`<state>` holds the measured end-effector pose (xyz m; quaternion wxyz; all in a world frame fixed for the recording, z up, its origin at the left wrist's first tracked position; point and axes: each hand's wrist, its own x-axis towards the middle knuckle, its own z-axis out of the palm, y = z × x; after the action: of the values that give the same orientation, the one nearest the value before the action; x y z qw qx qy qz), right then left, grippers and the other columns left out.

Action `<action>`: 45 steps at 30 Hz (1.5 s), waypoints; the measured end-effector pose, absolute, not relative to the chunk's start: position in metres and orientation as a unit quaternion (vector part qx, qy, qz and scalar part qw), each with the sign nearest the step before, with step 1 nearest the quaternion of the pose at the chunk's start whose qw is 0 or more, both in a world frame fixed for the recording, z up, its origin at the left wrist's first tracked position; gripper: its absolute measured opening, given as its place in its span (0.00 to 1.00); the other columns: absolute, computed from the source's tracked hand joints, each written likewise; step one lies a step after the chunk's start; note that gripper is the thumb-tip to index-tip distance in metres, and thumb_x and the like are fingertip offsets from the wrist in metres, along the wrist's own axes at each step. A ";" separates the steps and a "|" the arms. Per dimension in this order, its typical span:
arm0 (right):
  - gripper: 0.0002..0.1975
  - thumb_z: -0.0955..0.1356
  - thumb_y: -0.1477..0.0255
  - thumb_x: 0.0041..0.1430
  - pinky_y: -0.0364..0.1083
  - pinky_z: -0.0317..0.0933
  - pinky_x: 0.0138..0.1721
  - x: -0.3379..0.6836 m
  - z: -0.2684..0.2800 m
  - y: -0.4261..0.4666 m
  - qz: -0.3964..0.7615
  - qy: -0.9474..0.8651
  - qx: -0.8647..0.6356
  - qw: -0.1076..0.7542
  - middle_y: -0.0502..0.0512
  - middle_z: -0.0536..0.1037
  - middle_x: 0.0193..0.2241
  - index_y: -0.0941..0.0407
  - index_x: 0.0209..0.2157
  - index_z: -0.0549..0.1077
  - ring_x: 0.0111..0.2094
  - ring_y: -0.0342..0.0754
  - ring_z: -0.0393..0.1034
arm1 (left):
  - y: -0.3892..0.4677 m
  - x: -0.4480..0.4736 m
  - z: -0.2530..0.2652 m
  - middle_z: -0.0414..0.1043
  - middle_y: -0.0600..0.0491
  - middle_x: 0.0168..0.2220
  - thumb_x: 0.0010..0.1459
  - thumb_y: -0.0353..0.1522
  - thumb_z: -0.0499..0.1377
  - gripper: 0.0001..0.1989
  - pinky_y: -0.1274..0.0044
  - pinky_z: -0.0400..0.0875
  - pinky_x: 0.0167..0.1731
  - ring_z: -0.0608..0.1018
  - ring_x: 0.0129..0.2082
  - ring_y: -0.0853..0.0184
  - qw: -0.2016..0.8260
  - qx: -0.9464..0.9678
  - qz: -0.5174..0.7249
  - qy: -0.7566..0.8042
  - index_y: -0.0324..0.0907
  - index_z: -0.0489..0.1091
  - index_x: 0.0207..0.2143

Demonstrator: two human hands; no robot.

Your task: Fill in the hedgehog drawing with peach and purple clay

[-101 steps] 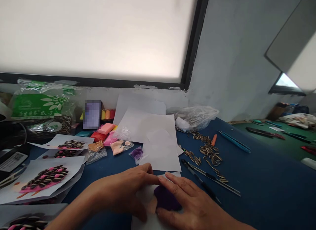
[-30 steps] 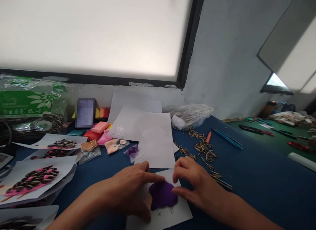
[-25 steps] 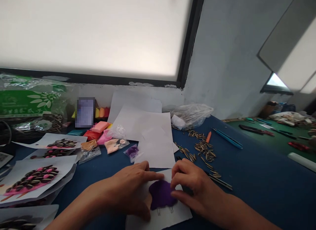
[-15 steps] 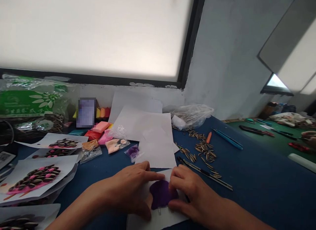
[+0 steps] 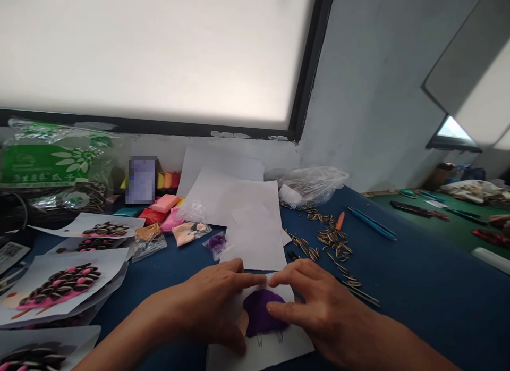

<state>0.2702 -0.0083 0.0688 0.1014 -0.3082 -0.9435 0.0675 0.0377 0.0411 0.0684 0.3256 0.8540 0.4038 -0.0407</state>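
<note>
A flattened patch of purple modelling clay (image 5: 258, 317) is stuck on a white sheet of paper (image 5: 235, 357), with a peach-coloured piece at its left edge and small drawn legs under it. My left hand (image 5: 213, 299) lies along the left of the sheet, index finger stretched over the top and thumb down by the peach piece; its other fingers are partly hidden. Over the right side of the patch is my right hand (image 5: 319, 299), thumb tip on the purple clay and index finger extended above it, with a gap between them.
Finished seed pictures (image 5: 64, 280) are piled at the left. Behind are packets of coloured clay (image 5: 165, 203), blank paper (image 5: 251, 201) and a seed bag (image 5: 51, 163). Loose sunflower seeds (image 5: 334, 241) and blue tweezers (image 5: 370, 222) lie to the right. A person's hand (image 5: 502, 221) shows at the far right.
My right hand's thumb and index finger have spread apart, and the thumb has shifted up from the patch's lower right edge onto its middle. My left hand stays in place.
</note>
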 end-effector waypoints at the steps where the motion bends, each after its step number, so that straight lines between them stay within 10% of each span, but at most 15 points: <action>1: 0.21 0.63 0.86 0.56 0.54 0.60 0.52 0.271 0.071 -0.009 0.061 -0.947 -0.300 0.096 0.62 0.71 0.54 0.55 0.46 0.76 0.52 0.56 0.64 | 0.041 0.037 0.068 0.65 0.53 0.42 0.41 0.34 0.70 0.42 0.71 0.66 0.40 0.73 0.41 0.57 0.327 0.854 -0.040 0.403 0.60 0.64 0.61; 45: 0.15 0.64 0.73 0.67 0.58 0.55 0.62 0.260 0.076 -0.015 0.074 -0.954 -0.290 0.009 0.64 0.56 0.67 0.55 0.53 0.75 0.68 0.58 0.48 | 0.042 0.030 0.064 0.65 0.55 0.42 0.41 0.35 0.71 0.34 0.72 0.67 0.43 0.72 0.44 0.58 0.345 0.851 -0.037 0.395 0.56 0.71 0.54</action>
<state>0.2597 -0.0155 0.0765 0.0094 -0.2895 -0.9543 0.0735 0.0295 0.0424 0.0644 0.3448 0.8509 0.3946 -0.0366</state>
